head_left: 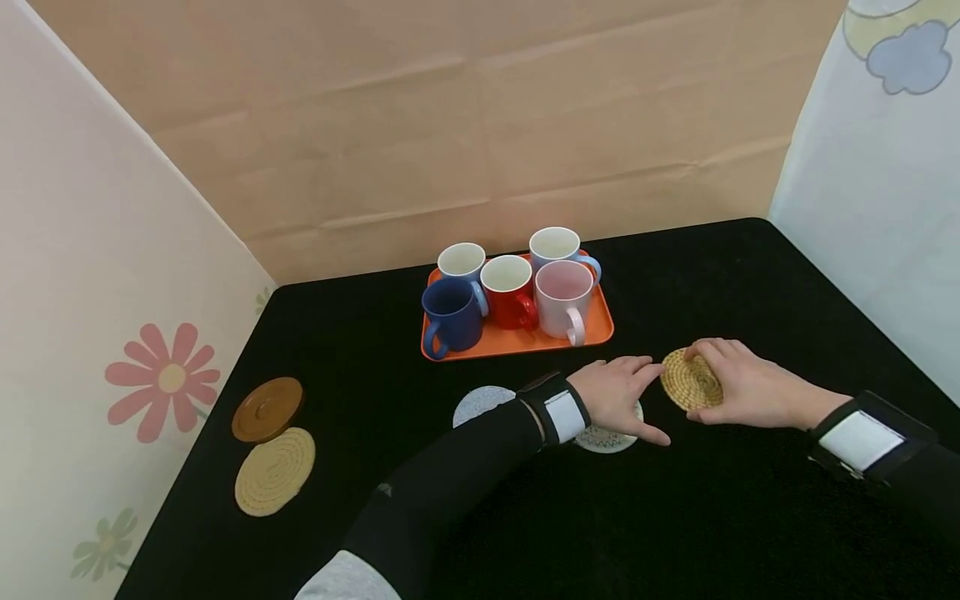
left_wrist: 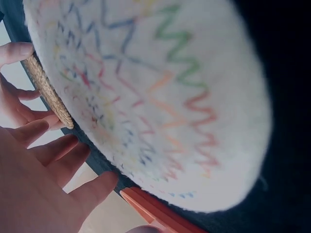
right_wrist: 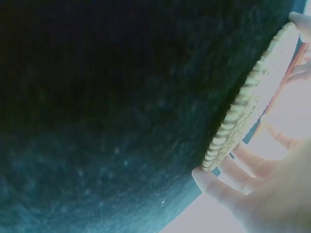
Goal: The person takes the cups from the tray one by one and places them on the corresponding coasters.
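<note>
My right hand (head_left: 750, 387) grips a round woven straw coaster (head_left: 678, 385) by its edges, fingers on the far side and thumb on the near side. In the right wrist view the braided rim of this coaster (right_wrist: 233, 124) shows between thumb and fingers. Spread and fairly straight, the fingers of my left hand (head_left: 617, 396) reach toward the straw coaster, the index fingertip right at its left rim. Below the left hand lies a white coaster (left_wrist: 170, 107) with coloured zigzag lines, partly covered by that hand in the head view. A grey coaster (head_left: 480, 402) is half hidden behind the left wrist.
An orange tray (head_left: 498, 340) at the back holds several mugs, among them a dark blue mug (head_left: 456, 312), a red mug (head_left: 506, 292) and a pink mug (head_left: 562, 300). On the left lie a brown round coaster (head_left: 266, 408) and a beige woven coaster (head_left: 274, 473), touching or overlapping.
</note>
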The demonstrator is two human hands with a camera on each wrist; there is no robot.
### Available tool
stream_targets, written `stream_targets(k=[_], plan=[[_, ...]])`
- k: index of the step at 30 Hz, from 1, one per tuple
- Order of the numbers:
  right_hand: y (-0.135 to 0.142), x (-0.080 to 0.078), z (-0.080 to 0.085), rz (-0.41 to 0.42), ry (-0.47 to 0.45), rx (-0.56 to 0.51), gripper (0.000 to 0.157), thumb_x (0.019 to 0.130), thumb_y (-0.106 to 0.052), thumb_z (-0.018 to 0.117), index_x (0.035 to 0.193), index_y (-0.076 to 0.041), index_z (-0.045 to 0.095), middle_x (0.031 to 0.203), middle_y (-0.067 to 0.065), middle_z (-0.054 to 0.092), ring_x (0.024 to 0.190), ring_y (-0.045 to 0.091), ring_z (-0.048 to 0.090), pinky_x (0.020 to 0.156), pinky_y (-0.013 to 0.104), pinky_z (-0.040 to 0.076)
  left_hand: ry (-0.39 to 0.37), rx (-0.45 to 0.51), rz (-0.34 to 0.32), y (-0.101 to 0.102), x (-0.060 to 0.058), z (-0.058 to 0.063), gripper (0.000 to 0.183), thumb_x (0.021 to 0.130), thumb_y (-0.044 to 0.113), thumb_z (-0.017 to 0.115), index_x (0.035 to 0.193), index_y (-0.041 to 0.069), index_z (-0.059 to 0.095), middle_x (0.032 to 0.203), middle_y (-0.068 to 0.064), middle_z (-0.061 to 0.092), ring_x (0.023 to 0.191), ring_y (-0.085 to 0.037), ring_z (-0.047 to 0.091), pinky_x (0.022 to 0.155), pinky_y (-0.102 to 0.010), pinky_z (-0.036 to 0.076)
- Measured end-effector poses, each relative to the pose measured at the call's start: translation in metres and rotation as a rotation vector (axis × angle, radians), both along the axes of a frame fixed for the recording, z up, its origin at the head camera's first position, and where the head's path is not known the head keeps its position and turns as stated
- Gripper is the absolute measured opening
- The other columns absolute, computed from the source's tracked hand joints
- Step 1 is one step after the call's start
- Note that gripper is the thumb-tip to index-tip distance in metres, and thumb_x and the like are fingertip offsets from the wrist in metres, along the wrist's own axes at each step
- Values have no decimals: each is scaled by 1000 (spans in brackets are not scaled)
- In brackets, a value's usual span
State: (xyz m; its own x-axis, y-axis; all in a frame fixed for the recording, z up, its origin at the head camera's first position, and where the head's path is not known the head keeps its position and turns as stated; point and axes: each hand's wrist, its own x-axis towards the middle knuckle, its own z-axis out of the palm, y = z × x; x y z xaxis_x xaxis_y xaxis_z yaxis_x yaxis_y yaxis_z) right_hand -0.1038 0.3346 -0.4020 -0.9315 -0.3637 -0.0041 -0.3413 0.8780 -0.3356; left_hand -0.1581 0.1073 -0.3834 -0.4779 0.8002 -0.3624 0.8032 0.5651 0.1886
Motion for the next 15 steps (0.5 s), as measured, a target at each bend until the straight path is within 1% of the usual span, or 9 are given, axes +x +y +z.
stream_targets(k=[5, 9, 12, 15], plan=[[-2, 8, -2, 27, 22, 1, 81, 72, -55, 80, 126, -4, 48, 125, 20, 45, 109, 35, 45, 73, 48, 52, 20, -43, -22, -4, 6, -1, 97, 79, 77, 54, 155, 30, 14, 160, 8, 14, 143, -8, 17, 111, -32, 25], [-3, 11, -3, 41, 35, 7, 82, 72, -55, 80, 127, -4, 48, 127, 20, 45, 111, 36, 45, 75, 50, 51, 22, -42, -40, -7, 9, -2, 98, 80, 76, 54, 155, 30, 13, 160, 7, 15, 143, -8, 16, 111, -35, 25], [-3, 13, -3, 43, 33, 15, 82, 72, -55, 80, 128, -5, 48, 128, 20, 44, 112, 36, 44, 78, 51, 51, 18, -39, -53, -7, 10, -2, 97, 80, 76, 53, 155, 30, 13, 160, 8, 14, 144, -8, 14, 112, -37, 23], [-4, 15, -3, 50, 34, 13, 82, 72, -56, 79, 128, -5, 47, 128, 20, 44, 112, 37, 45, 77, 52, 51, 15, -42, -65, -6, 10, -2, 96, 81, 76, 52, 155, 30, 14, 160, 8, 13, 144, -8, 12, 113, -38, 21]])
